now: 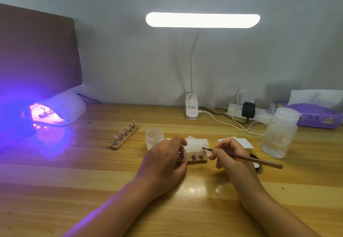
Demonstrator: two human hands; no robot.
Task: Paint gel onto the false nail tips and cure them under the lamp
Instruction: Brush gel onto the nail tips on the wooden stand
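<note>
Violet light spilled from the curing lamp (61, 106) at the left, a first rack (44, 113) of tips inside it. A second rack (124, 137) stood near it on the worktop (92, 171). Mid-worktop, the left hand (163, 162) curled its grip round a third rack (196, 158) of nail tips (194, 153). The right hand (228, 155) pinched a brush (250, 159) in its grip, bristles just beside the end tip. A slip of the steadying hand, I judged, could smear wet gel.

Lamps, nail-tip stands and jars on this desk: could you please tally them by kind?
Lamps: 2, curing lamp, desk lamp.
Nail-tip stands: 3, stand inside the lamp, free stand, held stand.
Jars: 2, small jar, tall jar.
Total: 7.
</note>
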